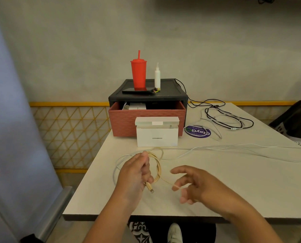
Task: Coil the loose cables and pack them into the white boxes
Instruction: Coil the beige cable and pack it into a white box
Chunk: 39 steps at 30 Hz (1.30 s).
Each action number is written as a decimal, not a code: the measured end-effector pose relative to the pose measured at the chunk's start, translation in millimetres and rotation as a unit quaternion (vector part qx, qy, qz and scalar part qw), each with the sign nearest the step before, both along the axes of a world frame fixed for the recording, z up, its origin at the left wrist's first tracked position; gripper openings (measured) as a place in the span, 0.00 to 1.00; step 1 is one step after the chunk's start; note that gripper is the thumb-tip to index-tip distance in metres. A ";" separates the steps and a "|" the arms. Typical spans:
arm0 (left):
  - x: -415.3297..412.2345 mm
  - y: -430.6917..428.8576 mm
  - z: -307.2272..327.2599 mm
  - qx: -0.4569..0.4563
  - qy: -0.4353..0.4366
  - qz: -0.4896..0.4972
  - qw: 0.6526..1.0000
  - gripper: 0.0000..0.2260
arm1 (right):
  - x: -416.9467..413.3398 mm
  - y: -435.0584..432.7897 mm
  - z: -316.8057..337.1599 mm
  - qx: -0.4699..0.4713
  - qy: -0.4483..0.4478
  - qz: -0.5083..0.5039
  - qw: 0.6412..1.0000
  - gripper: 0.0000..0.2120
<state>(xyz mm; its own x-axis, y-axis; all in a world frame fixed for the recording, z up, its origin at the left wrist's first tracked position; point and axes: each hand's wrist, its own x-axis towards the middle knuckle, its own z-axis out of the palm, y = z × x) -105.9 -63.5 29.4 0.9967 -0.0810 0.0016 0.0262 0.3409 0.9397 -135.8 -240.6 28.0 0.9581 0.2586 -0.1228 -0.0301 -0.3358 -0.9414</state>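
Currently the task is at an early stage: one cable is being coiled and, as far as the view shows, none is packed yet.

1. Cable in hand. The beige cable point(158, 166) is gathered into several loops at lower centre of the frame, above the desk point(234, 181). The left hand point(134, 174) grips the loop bundle, fingers curled round it, with one connector end sticking out below the fist. The right hand point(197, 185) is half spread; its fingertips appear to pinch the last free strand, which runs slack from the coil. Judged from this, only a short tail is left to wind.

2. Receptacle. The white box point(156, 137) stands just behind the coil at frame centre, lid flipped up. Its interior is not visible, so its contents cannot be confirmed.

3. Outstanding items. A long white cable point(234, 147) lies uncoiled across the desk, from beneath the left hand to the right edge of the frame. A black cable point(216, 111) and a pale grey cable point(216, 128) lie tangled in the upper right area. All three need coiling and packing.

4. Storage. More white packaging shows in the open drawer point(146, 120) behind the box.
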 end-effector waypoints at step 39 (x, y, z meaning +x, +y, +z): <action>-5.8 0.3 -8.9 -0.074 0.059 -0.219 0.971 0.15 | 14.8 -1.5 -2.7 0.379 0.056 -0.115 0.916 0.27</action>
